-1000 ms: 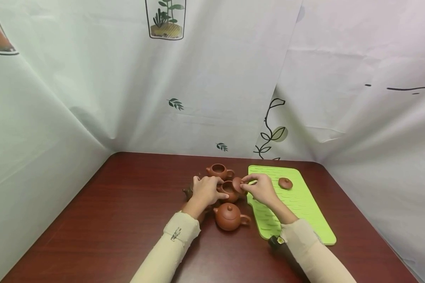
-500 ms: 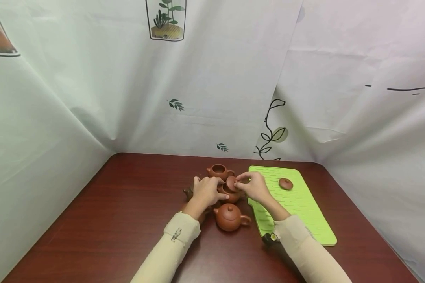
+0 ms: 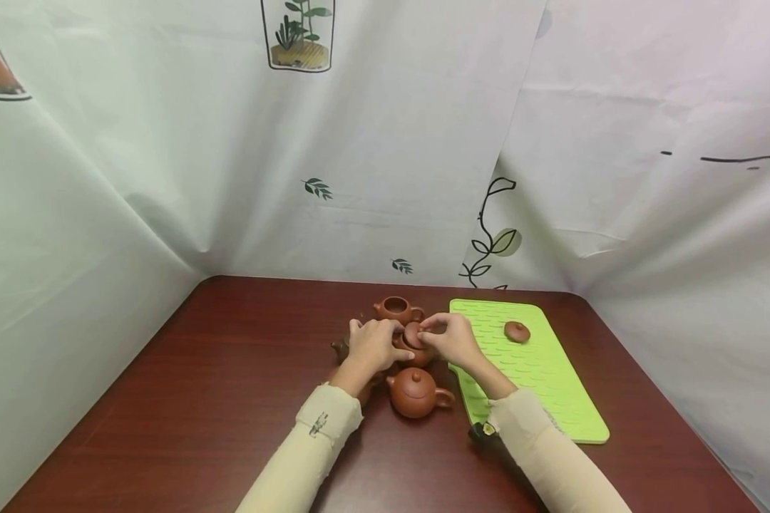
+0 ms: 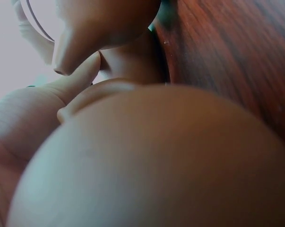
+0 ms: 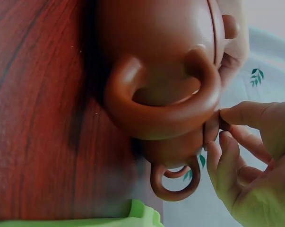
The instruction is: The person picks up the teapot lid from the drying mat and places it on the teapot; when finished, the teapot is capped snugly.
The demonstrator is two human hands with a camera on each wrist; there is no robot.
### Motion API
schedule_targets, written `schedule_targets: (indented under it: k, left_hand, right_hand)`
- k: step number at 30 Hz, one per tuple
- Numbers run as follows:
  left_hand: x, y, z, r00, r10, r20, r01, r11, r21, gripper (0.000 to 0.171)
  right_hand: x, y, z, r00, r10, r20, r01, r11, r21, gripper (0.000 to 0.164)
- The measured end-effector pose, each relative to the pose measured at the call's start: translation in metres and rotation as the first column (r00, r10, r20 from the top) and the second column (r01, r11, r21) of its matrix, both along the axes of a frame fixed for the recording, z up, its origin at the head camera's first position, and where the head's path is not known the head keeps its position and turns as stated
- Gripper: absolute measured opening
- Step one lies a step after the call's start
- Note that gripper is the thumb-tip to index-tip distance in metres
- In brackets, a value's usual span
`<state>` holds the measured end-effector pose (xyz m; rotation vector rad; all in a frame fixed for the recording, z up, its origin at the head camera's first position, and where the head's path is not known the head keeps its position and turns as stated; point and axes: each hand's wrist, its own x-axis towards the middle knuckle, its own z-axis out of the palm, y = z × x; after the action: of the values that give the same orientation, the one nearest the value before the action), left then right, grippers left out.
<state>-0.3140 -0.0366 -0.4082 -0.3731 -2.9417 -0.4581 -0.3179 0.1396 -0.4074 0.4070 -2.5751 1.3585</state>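
Note:
In the head view my right hand (image 3: pixel 454 343) pinches the knob of a small reddish-brown lid (image 3: pixel 413 335), which tilts over the mouth of the middle teapot (image 3: pixel 417 356). My left hand (image 3: pixel 373 346) holds that teapot from the left, thumb on the near side and fingers on the far side. Nearer me stands a lidded teapot (image 3: pixel 413 395); its handle (image 5: pixel 161 118) fills much of the right wrist view, with my right hand (image 5: pixel 255 161) pinching beyond it. In the left wrist view, a blurred rounded teapot (image 4: pixel 151 165) hides part of my left hand (image 4: pixel 29 123).
Behind the middle teapot sits a lidless teapot (image 3: pixel 396 308). A darker teapot (image 3: pixel 341 349) shows left of my left hand, mostly covered. On the right lies a green mat (image 3: pixel 539 385) bearing another lid (image 3: pixel 517 332). A white patterned cloth (image 3: pixel 385 157) hangs behind the table.
My right hand has moved left with the lid, from the teapot's right side to over its mouth. The lid is lower and less tilted. My left hand has stayed in place.

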Motion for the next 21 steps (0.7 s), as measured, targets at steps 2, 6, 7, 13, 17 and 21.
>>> schedule_targets:
  k: [2,6,7,13,17,21]
  left_hand:
    - [-0.0003,-0.0001,-0.0002,1.0,0.003,0.003,-0.003,1.0,0.005,0.053]
    - [-0.0012,0.0001,-0.0007,1.0,0.006,0.005,-0.006,1.0,0.014,0.052]
    - [-0.0014,0.0001,-0.0007,1.0,0.007,0.005,-0.007,1.0,0.016,0.052]
    - [-0.0015,0.0008,-0.0002,1.0,0.018,0.0,-0.018,1.0,0.02,0.049]
    - [-0.0009,0.0012,0.0005,1.0,0.016,0.002,-0.016,1.0,0.013,0.049]
    - [-0.0008,0.0011,0.0005,1.0,0.006,0.0,-0.006,1.0,-0.007,0.049]
  right_hand:
    - [-0.0018,-0.002,-0.0012,1.0,0.005,-0.005,-0.005,1.0,-0.003,0.006]
    - [-0.0047,-0.0039,-0.004,1.0,0.0,0.003,0.0,1.0,0.015,0.005]
    - [-0.0051,-0.0042,-0.0045,1.0,-0.002,0.006,0.001,1.0,0.019,0.005]
    - [-0.0051,-0.0049,-0.005,1.0,0.001,0.01,-0.001,0.999,0.035,0.005]
    - [-0.0049,-0.0053,-0.0054,1.0,0.005,0.01,-0.005,0.999,0.033,0.005]
    - [-0.0062,-0.0058,-0.0065,1.0,0.006,0.017,-0.007,0.999,0.039,0.005]
